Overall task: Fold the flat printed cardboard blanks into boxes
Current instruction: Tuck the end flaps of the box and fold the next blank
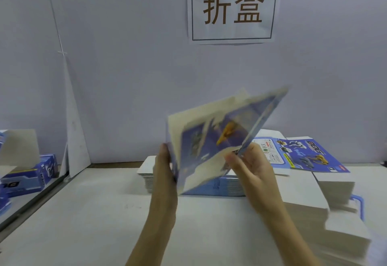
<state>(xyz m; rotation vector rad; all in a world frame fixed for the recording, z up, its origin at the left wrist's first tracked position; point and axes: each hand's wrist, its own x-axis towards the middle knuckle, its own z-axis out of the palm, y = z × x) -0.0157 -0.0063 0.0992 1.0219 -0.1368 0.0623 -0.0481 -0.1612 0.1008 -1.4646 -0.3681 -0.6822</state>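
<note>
Opening of a blue printed cardboard blank (211, 146) held in the air above the white worktable (94, 213)

Left hand (166, 171) grips the blank's left edge, fingers curled behind it, and right hand (249, 165) pinches its lower right edge, so that the two panels spread apart in a V towards the viewer, probably to erect the sleeve; motion blur hides the finer finger positions. Flat stack of blue-edged cardboard blanks (219, 186) lies on the table directly behind the hands, within easy reach for the next pick, with one unfolded blue blank printed with toy figures (301, 154) lying face up to the right. Folded blue boxes (29, 175) sit at far left, seemingly the output side. Paper wall sign with two brown characters (232, 8) hangs above the station
</note>
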